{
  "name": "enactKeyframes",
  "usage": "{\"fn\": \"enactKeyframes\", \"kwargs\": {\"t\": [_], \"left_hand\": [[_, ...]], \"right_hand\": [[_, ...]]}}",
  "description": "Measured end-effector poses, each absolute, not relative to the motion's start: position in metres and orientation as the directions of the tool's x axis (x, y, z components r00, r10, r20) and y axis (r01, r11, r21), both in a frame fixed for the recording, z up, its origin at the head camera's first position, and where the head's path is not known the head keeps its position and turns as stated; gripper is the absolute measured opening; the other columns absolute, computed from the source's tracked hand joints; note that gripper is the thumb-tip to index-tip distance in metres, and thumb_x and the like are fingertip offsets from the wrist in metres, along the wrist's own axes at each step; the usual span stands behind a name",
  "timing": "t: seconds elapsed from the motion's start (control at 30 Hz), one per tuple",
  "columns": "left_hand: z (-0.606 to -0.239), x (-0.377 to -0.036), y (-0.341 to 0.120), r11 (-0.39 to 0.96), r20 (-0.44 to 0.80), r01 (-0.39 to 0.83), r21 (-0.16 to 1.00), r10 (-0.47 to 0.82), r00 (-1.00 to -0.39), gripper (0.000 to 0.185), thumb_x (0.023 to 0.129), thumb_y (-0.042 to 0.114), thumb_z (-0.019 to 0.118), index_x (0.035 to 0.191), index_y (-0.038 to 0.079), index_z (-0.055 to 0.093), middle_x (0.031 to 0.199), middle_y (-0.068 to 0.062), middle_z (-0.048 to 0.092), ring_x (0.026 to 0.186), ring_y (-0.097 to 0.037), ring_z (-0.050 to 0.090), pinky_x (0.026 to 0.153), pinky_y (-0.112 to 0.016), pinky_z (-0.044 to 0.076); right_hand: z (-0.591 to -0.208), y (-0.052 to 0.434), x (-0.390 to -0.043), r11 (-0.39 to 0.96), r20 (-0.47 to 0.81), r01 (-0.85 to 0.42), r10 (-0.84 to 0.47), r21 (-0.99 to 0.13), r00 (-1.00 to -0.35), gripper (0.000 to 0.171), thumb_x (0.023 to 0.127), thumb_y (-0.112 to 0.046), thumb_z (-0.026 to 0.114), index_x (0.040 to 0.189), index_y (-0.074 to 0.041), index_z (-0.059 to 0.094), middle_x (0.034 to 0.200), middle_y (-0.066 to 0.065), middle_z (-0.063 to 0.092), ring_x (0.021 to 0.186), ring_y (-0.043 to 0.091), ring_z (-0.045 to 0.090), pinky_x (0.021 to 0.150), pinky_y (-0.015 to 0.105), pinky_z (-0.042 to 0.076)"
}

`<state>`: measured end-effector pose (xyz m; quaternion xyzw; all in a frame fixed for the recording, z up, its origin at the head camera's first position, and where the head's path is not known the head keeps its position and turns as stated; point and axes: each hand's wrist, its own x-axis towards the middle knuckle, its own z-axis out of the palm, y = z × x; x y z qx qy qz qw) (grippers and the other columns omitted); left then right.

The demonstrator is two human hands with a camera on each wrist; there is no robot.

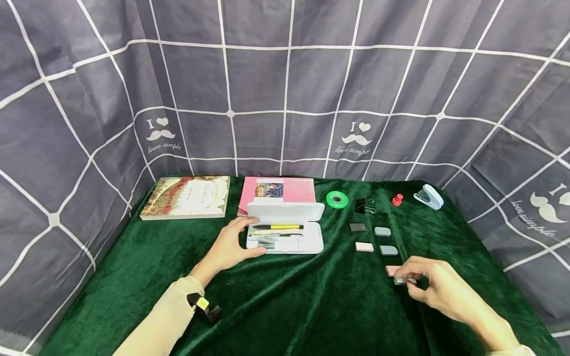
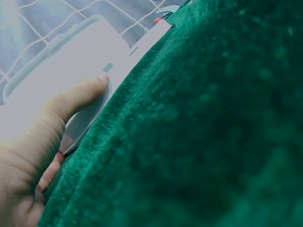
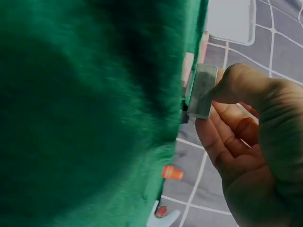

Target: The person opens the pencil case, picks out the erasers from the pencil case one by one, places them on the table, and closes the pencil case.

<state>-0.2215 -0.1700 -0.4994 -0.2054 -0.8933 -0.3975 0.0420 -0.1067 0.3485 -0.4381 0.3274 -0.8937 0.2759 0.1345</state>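
My left hand [image 1: 228, 245] grips the left end of a white pencil case [image 1: 315, 237], thumb on its front edge and fingers at the back. The case lies with its lid [image 1: 285, 212] raised; a yellow-and-black pen [image 1: 285, 227] and other slim items rest inside. In the left wrist view, the thumb [image 2: 87, 92] reaches over the case's edge. Low on the right, my right hand [image 1: 438, 287] pinches a small greyish block [image 3: 202, 92], which looks like an eraser, between thumb and fingers. A pink eraser [image 1: 392, 270] lies right by those fingertips, partly covered by them.
Several small blocks, including a pale pink one [image 1: 364, 246] and a dark one [image 1: 357, 227], lie right of the case. Behind them are green tape [image 1: 337, 200], black binder clips [image 1: 364, 205], a red object [image 1: 397, 200] and a light-blue stapler [image 1: 429, 197]. Two books [image 1: 187, 198] lie at the back left.
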Motion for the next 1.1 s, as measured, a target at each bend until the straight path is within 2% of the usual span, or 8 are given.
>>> {"fn": "enactKeyframes", "kwargs": {"t": [0.33,0.63,0.77,0.97,1.1], "left_hand": [[-0.499,-0.224,-0.172,0.61,0.235,0.395,0.686,0.329,-0.915,0.082,0.086,0.05,0.097,0.155,0.019,0.065,0.158,-0.011,0.06,0.133,-0.036,0.064,0.111,-0.06,0.054],[-0.498,-0.222,-0.173,0.605,0.25,0.402,0.688,0.323,-0.913,0.082,0.087,0.049,0.097,0.155,0.018,0.065,0.156,-0.011,0.061,0.134,-0.036,0.064,0.111,-0.06,0.055],[-0.499,-0.222,-0.171,0.596,0.255,0.408,0.692,0.326,-0.91,0.082,0.086,0.05,0.097,0.154,0.017,0.066,0.155,-0.011,0.062,0.134,-0.035,0.064,0.111,-0.059,0.055],[-0.499,-0.222,-0.17,0.591,0.247,0.402,0.699,0.329,-0.912,0.083,0.086,0.051,0.097,0.154,0.017,0.065,0.156,-0.011,0.061,0.134,-0.035,0.064,0.112,-0.058,0.055],[-0.5,-0.221,-0.17,0.59,0.237,0.393,0.705,0.327,-0.915,0.083,0.086,0.051,0.097,0.154,0.017,0.065,0.157,-0.012,0.061,0.134,-0.035,0.064,0.111,-0.06,0.055]], "right_hand": [[-0.456,0.352,-0.1,0.596,0.365,-0.673,-0.566,-0.438,-0.739,0.07,0.066,0.024,0.091,0.101,-0.034,0.073,0.101,-0.014,0.068,0.081,0.0,0.061,0.068,0.017,0.047],[-0.442,0.352,-0.11,0.579,0.314,-0.678,-0.608,-0.454,-0.729,0.058,0.073,0.017,0.093,0.102,-0.031,0.075,0.098,-0.015,0.068,0.08,-0.002,0.062,0.066,0.017,0.049],[-0.429,0.347,-0.117,0.586,0.35,-0.673,-0.578,-0.451,-0.737,0.052,0.075,0.012,0.095,0.103,-0.029,0.078,0.094,-0.016,0.073,0.079,-0.002,0.065,0.067,0.017,0.053],[-0.405,0.321,-0.139,0.644,0.429,-0.644,-0.487,-0.413,-0.761,0.053,0.078,0.002,0.1,0.111,-0.034,0.08,0.1,-0.018,0.076,0.084,0.004,0.071,0.072,0.015,0.057],[-0.392,0.29,-0.161,0.649,0.458,-0.645,-0.466,-0.404,-0.757,0.048,0.081,-0.002,0.099,0.117,-0.028,0.081,0.106,-0.017,0.077,0.089,0.009,0.073,0.078,0.016,0.058]]}}
